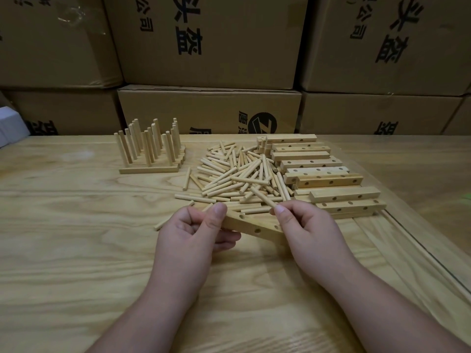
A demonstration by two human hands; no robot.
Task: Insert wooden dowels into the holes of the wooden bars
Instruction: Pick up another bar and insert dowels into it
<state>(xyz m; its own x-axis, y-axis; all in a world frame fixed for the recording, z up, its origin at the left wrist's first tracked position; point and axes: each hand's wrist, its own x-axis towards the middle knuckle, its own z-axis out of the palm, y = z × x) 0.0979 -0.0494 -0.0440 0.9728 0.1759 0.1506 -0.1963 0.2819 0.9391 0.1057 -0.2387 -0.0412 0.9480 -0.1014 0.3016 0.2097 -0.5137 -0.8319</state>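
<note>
I can read print only on the stacked cardboard boxes [209,42] behind the wooden table [76,225], and all of it is upside down. The large box directly above the low centre box [209,110] carries big black Chinese characters, among them 公司. The centre box itself shows a round black logo [263,122] with a Z-like mark, flanked by characters cut off by the table edge.

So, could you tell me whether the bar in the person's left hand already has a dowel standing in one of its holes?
No, the bar gripped by the left hand shows only empty holes.
</note>
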